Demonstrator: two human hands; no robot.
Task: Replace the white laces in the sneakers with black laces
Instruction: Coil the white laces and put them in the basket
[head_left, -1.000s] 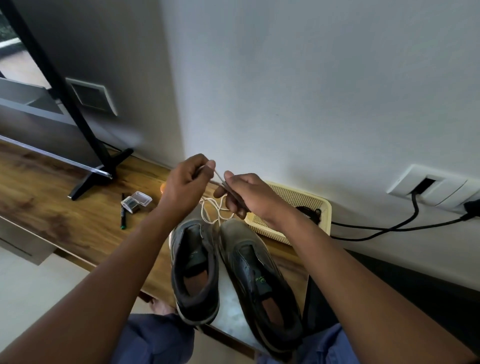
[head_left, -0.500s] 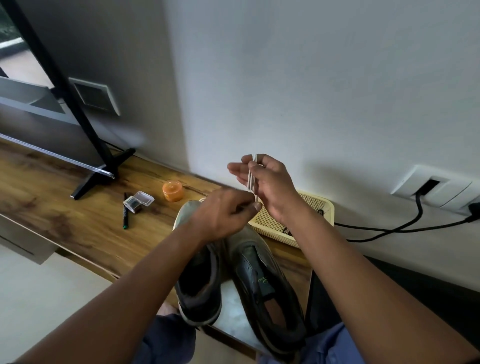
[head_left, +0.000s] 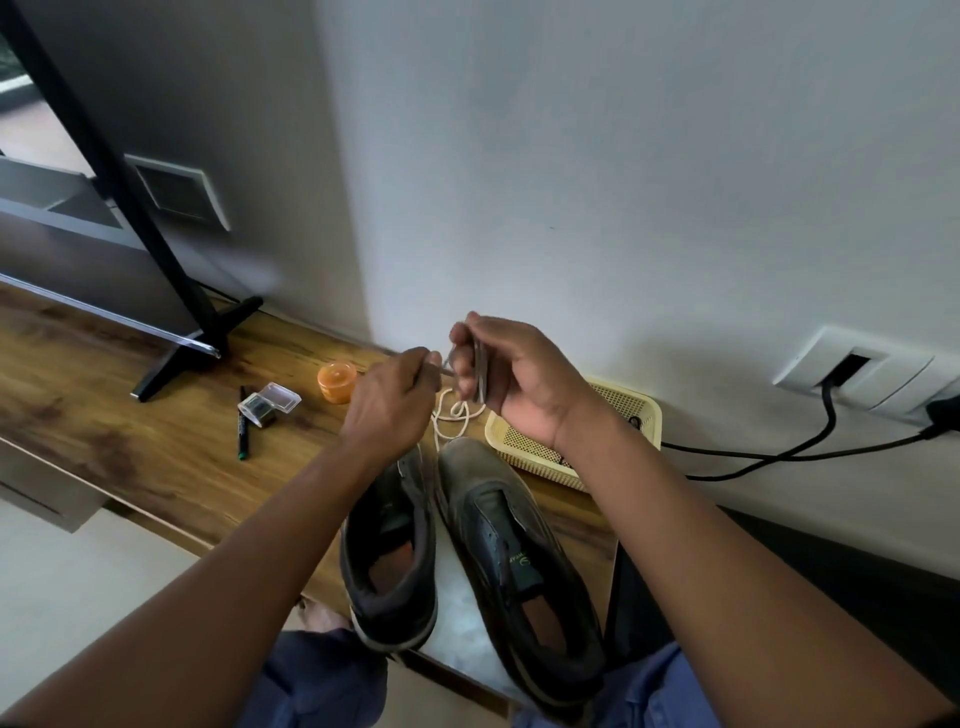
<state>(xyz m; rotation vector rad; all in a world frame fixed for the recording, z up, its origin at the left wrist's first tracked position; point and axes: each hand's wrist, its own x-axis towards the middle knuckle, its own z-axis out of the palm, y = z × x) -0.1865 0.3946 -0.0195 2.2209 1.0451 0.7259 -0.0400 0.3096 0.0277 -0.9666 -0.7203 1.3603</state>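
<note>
Two dark sneakers without laces stand side by side on the wooden table, the left sneaker (head_left: 389, 551) and the right sneaker (head_left: 514, 561), toes toward the wall. A loose white lace (head_left: 454, 415) lies coiled just beyond their toes. Above it, my right hand (head_left: 524, 379) grips a folded bundle of dark lace (head_left: 480, 371). My left hand (head_left: 395, 400) is close on its left and pinches a strand of that lace between thumb and fingers.
A yellow perforated basket (head_left: 628, 410) sits against the wall under my right wrist. An orange jar (head_left: 337, 382), a clear plastic box (head_left: 269, 404) and a pen (head_left: 242, 431) lie to the left. A black stand foot (head_left: 197, 348) is further left; black cables (head_left: 779, 454) hang from wall sockets (head_left: 857, 369).
My left hand swung right beneath my right hand, then came back to its left side and pinches a strand. My right hand kept the bundled lace and shifted slightly up and right.
</note>
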